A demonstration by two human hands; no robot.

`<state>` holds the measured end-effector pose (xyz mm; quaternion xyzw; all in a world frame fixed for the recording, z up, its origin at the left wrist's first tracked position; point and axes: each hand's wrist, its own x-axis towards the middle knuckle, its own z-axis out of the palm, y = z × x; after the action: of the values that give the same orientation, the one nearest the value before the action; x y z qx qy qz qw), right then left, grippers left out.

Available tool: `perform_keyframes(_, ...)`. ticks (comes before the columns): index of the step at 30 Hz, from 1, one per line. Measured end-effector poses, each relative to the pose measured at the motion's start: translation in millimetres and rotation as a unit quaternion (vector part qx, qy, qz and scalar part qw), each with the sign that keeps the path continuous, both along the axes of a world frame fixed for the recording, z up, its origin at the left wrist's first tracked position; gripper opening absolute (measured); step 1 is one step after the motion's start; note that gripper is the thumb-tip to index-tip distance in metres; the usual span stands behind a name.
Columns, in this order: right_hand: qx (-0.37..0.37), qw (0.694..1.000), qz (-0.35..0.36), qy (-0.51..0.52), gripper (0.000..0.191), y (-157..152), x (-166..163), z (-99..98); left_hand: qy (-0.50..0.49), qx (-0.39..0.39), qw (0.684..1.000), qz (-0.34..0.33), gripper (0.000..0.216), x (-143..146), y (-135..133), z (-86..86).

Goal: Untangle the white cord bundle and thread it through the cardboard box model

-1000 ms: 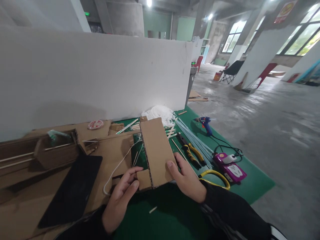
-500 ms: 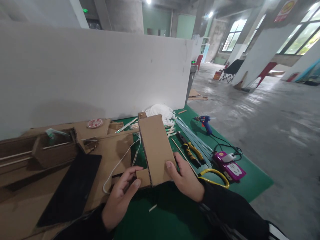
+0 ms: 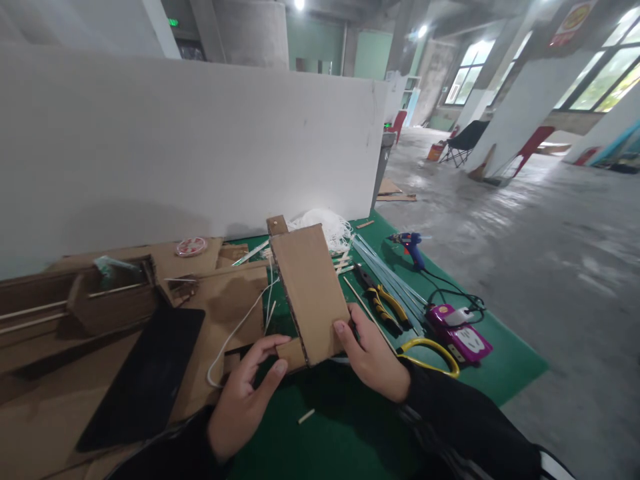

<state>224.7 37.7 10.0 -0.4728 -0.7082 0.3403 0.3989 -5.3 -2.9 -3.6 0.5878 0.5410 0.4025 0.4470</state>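
Observation:
Between my hands is a cardboard piece [image 3: 311,287], a tilted rectangular panel with a small tab at its lower left and another at its top left. My left hand [image 3: 253,390] pinches the lower tab between thumb and fingers. Along the panel's lower right edge, my right hand [image 3: 373,353] grips with the thumb on top; its other fingers are partly hidden behind. A white cord [image 3: 233,333] loops down to the left of the panel. Below the hands, a short wooden stick [image 3: 306,417] lies on the green mat [image 3: 350,427].
To the right lie pliers [image 3: 383,300], pale blue sticks [image 3: 387,277], a blue glue gun [image 3: 410,247] and a purple power strip [image 3: 460,333]. A cardboard structure [image 3: 110,293] and a black panel [image 3: 143,380] occupy the left. White string [image 3: 323,227] is heaped by the white partition [image 3: 200,147].
The cardboard piece has tilted further, its top shifting left and its lower end slightly right. Both hands keep their hold on it.

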Motion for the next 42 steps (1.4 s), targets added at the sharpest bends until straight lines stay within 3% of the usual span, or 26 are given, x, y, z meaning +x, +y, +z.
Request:
perform_keyframes(13,-0.002,1.0,0.011,-0.028,0.019,18,11,-0.4,0.157,0.038,0.987,-0.008,0.029,-1,5,-12.7)
perform_keyframes(28,-0.103,0.993,0.059,-0.019,0.01,25,30,1.6,0.285,0.136,0.946,-0.072,0.019,9,2,-13.5)
perform_keyframes(33,-0.113,0.991,0.071,-0.005,0.01,25,33,0.1,0.301,0.126,0.944,-0.053,0.019,11,3,-20.7)
perform_keyframes(42,-0.118,0.99,0.077,0.012,0.013,24,32,4.1,0.283,0.109,0.951,-0.061,0.014,11,4,-15.7)
